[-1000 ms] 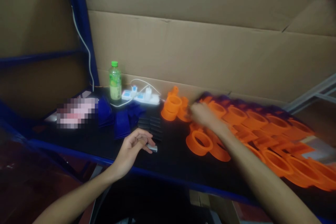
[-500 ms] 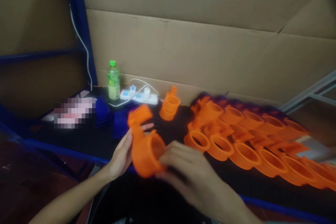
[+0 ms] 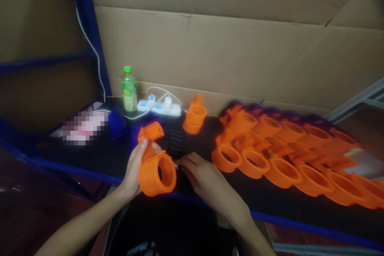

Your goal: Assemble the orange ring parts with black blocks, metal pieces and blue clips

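My left hand (image 3: 132,173) is closed around the ribbed neck of an orange plastic ring holder (image 3: 149,176). The holder's wide round opening faces right and toward me, and its flat bracket end points up. Just right of the ring, my right hand (image 3: 208,182) has its fingertips pinched together on a small shiny piece (image 3: 177,166), too small to name. Behind both hands lie several black strips (image 3: 174,140) on the dark tabletop. A similar orange ring holder (image 3: 195,120) stands farther back, apart from my hands.
Rows of orange ring holders (image 3: 283,172) cover the right side of the black table (image 3: 99,160). At the back are a white power strip (image 3: 159,107) with cables and a green-capped bottle (image 3: 129,92). Dark blue pieces (image 3: 117,126) lie left. A cardboard wall (image 3: 210,56) stands behind.
My right hand has come off the ring and now pinches a small shiny piece beside it. The held ring holder has shifted slightly left, its opening turned more toward me.
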